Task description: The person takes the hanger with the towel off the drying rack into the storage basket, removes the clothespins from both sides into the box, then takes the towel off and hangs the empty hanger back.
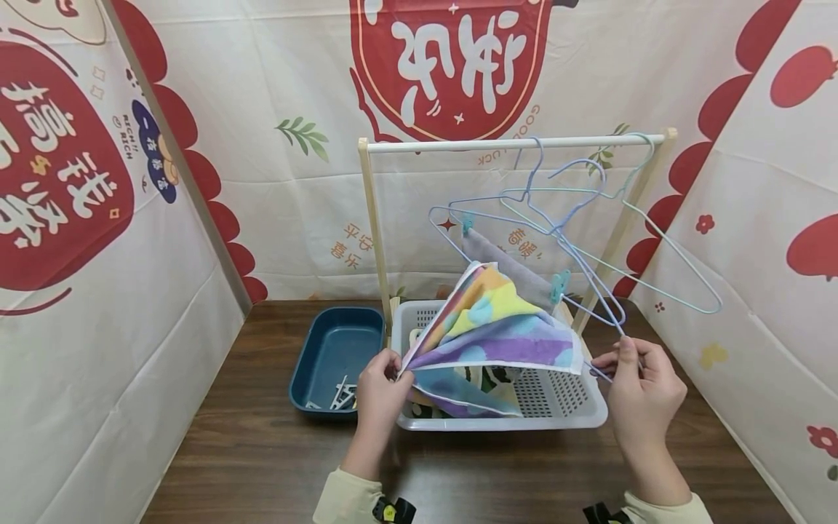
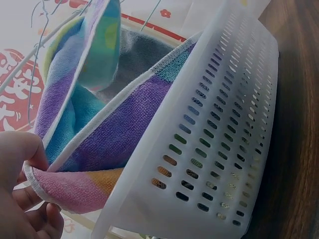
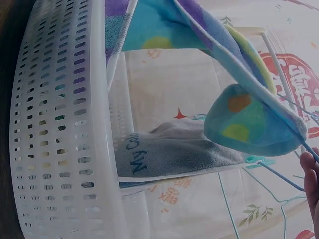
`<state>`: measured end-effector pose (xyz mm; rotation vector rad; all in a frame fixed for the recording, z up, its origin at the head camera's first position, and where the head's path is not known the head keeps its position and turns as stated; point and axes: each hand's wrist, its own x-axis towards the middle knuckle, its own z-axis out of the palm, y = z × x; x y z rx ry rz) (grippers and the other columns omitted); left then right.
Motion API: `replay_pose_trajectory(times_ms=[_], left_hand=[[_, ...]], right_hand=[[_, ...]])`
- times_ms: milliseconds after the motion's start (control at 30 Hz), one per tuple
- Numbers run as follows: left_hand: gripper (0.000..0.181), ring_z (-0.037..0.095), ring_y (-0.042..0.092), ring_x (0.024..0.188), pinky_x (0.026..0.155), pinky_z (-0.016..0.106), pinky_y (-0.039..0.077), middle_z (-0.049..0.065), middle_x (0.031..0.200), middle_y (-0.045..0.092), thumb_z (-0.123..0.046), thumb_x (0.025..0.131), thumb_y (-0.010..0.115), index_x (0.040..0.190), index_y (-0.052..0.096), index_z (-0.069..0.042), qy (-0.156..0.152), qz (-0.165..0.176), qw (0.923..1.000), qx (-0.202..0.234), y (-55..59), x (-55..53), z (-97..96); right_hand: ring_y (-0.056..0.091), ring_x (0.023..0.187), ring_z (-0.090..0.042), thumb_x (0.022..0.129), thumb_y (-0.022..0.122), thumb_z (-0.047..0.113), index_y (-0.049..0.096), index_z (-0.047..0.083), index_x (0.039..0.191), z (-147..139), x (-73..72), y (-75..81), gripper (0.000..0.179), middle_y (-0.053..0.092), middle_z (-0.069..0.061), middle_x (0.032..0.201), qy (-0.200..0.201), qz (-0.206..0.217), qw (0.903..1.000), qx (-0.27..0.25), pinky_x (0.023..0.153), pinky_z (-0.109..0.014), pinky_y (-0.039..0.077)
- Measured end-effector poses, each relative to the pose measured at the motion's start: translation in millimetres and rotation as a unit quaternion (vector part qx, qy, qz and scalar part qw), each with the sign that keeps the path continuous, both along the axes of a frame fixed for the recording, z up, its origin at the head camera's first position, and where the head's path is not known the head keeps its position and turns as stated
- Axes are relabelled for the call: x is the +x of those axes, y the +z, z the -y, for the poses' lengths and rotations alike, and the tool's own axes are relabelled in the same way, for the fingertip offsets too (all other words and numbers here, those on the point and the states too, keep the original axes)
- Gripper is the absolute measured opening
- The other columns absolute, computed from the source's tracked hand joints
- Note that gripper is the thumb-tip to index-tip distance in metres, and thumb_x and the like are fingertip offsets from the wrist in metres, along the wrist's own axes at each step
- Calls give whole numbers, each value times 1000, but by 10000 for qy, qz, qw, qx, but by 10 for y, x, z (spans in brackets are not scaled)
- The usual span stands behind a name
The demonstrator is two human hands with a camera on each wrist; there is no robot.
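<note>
My left hand (image 1: pixel 380 393) pinches the near left corner of a rainbow-striped towel (image 1: pixel 484 320), pulling its edge out over the basket. The towel lies folded over a lilac-blue wire hanger (image 1: pixel 620 329), whose right end my right hand (image 1: pixel 644 393) grips between thumb and fingers. In the right wrist view the hanger's bar (image 3: pixel 310 148) runs out of the towel's fold to my fingertips. One part of the towel (image 2: pixel 119 124) hangs down into the basket in the left wrist view. Behind it, a grey towel (image 1: pixel 507 266) hangs from another lilac-blue hanger by teal clips (image 1: pixel 559 286).
A white perforated basket (image 1: pixel 563 422) with more cloth inside stands beneath the towel. Over it rises a wooden rack with a white rod (image 1: pixel 445 146), carrying a mint-green hanger (image 1: pixel 681 255) at right. At left sits a dark blue tub (image 1: pixel 337 316) with small white pieces (image 1: pixel 343 393).
</note>
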<state>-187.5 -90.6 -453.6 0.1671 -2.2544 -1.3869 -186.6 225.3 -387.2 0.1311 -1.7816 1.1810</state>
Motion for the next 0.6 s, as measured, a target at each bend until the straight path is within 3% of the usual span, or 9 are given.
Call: replay_pose_trajectory(times_ms=[300, 600], left_hand=[[22, 14, 49, 66, 55, 29, 40, -3, 71, 50, -3, 71, 68, 71, 51, -17, 47, 81, 9998, 155, -24, -3, 27], [22, 15, 49, 64, 55, 28, 40, -1, 69, 50, -2, 70, 69, 70, 52, -15, 115, -85, 9999, 67, -38, -4, 73]], right_hand=[[60, 56, 5, 94, 60, -3, 60, -18, 88, 13, -10, 23, 16, 62, 12, 65, -23, -90, 9999, -115, 62, -8, 48], [59, 56, 7, 93, 58, -8, 59, -20, 87, 59, 6, 78, 13, 61, 14, 65, -46, -110, 9997, -205, 62, -7, 48]])
